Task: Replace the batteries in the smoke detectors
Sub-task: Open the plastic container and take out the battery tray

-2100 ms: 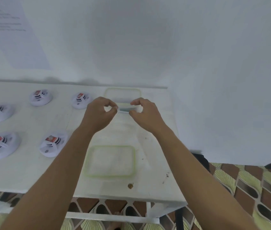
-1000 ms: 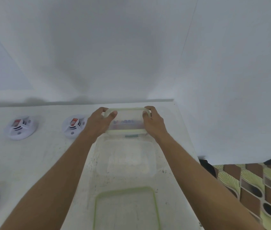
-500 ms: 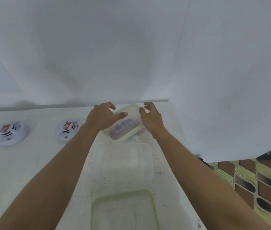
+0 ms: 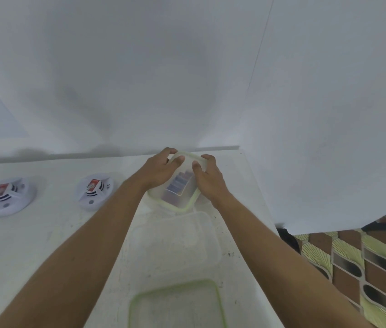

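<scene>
Head cam: left hand [image 4: 157, 171] and right hand [image 4: 208, 179] both curl round the little lidded box [image 4: 177, 197] at the back right of the table [image 4: 45, 233]. I'd hold it level and peel the lid up from one corner so nothing spills. The box is clear with a green rim, turned at an angle, and dark batteries [image 4: 179, 184] show through.

White table [image 4: 45, 245], smoke detector [image 4: 8, 196] far left, second smoke detector [image 4: 95, 191] right of it, lidded battery box [image 4: 178, 200] near far right corner, empty clear container [image 4: 175, 242] just nearer, green-rimmed lid [image 4: 177, 306] at near edge.
</scene>
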Tool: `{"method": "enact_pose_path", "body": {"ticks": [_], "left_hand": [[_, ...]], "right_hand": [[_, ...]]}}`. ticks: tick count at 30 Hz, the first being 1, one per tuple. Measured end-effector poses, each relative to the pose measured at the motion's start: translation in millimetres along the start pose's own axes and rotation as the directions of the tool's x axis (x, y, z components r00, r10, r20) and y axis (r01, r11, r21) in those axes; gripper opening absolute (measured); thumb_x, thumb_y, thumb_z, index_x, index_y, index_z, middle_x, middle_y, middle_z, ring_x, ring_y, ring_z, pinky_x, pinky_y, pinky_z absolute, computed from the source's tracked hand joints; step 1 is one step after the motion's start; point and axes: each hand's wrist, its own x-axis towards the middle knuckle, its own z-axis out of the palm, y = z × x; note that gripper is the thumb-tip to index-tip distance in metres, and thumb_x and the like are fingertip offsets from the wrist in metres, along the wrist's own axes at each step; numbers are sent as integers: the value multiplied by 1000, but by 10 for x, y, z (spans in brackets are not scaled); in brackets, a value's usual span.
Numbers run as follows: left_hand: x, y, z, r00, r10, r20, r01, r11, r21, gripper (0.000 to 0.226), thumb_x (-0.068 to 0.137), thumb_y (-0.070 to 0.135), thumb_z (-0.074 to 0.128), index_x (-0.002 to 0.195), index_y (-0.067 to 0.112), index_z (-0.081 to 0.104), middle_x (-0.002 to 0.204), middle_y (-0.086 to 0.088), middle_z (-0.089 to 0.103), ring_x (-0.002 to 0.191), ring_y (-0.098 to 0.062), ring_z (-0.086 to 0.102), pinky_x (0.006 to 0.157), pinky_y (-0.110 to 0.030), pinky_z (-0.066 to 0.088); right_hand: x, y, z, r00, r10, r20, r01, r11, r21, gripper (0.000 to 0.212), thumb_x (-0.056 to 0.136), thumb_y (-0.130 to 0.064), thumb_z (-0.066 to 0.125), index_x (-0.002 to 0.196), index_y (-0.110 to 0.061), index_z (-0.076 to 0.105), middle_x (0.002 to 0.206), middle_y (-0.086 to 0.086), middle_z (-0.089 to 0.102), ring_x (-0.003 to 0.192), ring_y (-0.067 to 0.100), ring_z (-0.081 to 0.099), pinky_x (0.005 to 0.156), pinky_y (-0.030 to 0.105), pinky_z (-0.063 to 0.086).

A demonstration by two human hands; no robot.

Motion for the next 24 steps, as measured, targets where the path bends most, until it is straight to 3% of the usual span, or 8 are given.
{"method": "enact_pose_path", "body": {"ticks": [5,12,16,20,22,24], "left_hand": [[76,-78,-4,997,-39,62,47,991,-127,45,92,61,52,130,38,47,107,1,63,99,-20,63,91,-38,52],[113,-121,-5,983,-61,171,108,954,-278,38,90,62,55,122,43,45,117,-2,67,102,-26,69,95,-50,53],[109,-128,-10,996,-68,63,82,963,-255,41,88,61,60,122,41,49,119,2,63,104,-21,65,94,-45,53],[74,-123,-12,997,-71,13,72,960,-271,40,90,54,61,123,35,51,110,2,61,100,-18,62,91,-36,52],[76,-124,-30,995,-90,-49,72,954,-290,38,90,50,64,122,31,55,103,2,58,94,-18,61,86,-33,50],[101,-167,-63,981,-128,-147,79,950,-301,34,90,44,67,117,26,60,97,-1,57,88,-19,59,78,-31,48]], "right_hand": [[12,-5,-16,1000,-10,21,11,1000,-25,40,107,-34,40,143,-17,36,132,6,57,107,20,56,84,28,39],[26,0,-2,1000,-14,20,14,1000,-13,39,107,-34,41,141,-17,37,129,5,57,105,19,55,80,26,39],[50,4,-15,1000,-9,25,10,1000,-13,38,107,-33,42,141,-18,38,127,4,56,103,18,54,71,20,39],[68,-35,10,1000,3,26,-3,1000,-14,49,106,-34,44,150,-18,32,142,8,50,121,23,53,96,31,43],[58,-65,10,1000,25,4,-25,1000,11,57,105,-36,45,155,-17,25,151,9,42,135,27,47,111,38,40],[37,-85,-10,999,46,-15,-45,998,37,60,105,-37,44,157,-16,22,156,10,36,141,27,41,116,41,35]]}}
